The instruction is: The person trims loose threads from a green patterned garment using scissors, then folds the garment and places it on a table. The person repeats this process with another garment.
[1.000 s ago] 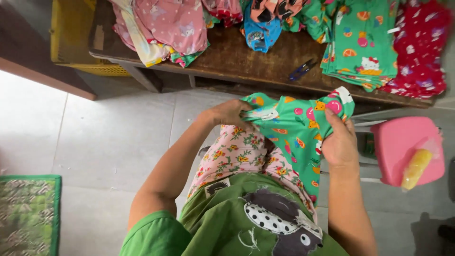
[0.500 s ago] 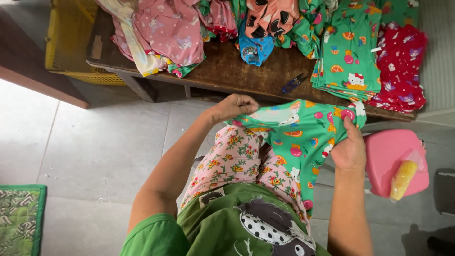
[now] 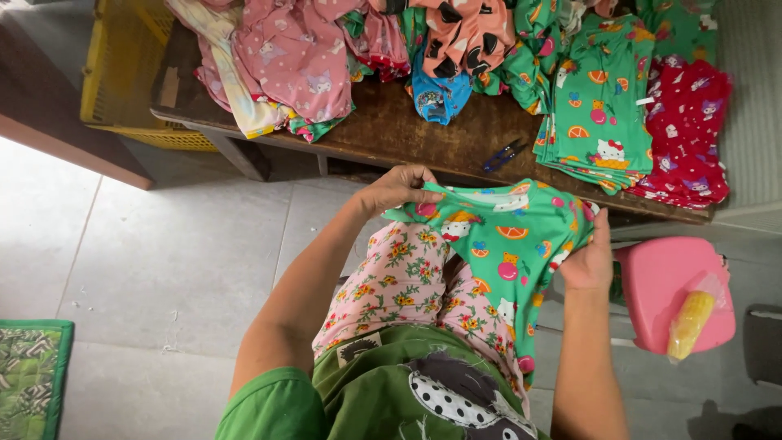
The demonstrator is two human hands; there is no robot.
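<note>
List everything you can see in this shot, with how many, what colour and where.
Green printed garment: one, green with fruit and cat prints, held over the lap.
Folded green stack: one pile, bench right.
Red garments: one pile, bench far right.
Pink garments: a heap, bench left.
Blue garment: one, bench middle.
Snips: one, blue, bench front edge.
Bench: one, dark wood.
Crate: one, yellow, upper left.
Stool: one, pink, right.
Bagged corn cob: one, yellow, on stool.
Mat: one, green, lower left floor.
Left hand: grips garment's top edge.
Right hand: grips garment's right side.
</note>
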